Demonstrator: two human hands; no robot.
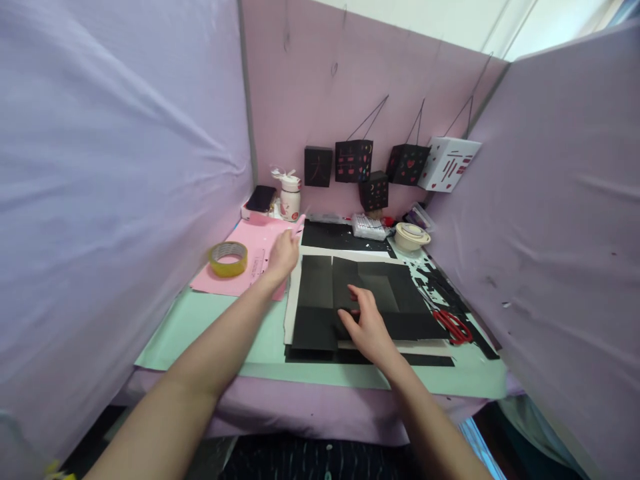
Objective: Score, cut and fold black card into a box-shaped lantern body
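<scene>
My left hand [284, 253] is closed round a slim pink pen-like thing [300, 223] at the inner edge of the pink paper [235, 285]; its exact kind is too small to make out. Fingers apart, my right hand [367, 327] is open over the folded black paper [315, 283], its fingertips at or just above the surface; contact is unclear. Creases divide this black paper into panels, and it lies on pale sheets. Scissors with red handles [453, 327] rest at its right edge. A roll of yellowish tape [228, 259] sits on the pink paper.
Black cut-paper lanterns [354, 161] and a white one [450, 164] hang along the pink back wall. Below stand a white bottle [290, 199], a dark phone [261, 199] and a stack of cream rolls [411, 237]. Black scraps [440, 287] litter the right side. Fabric walls enclose both sides.
</scene>
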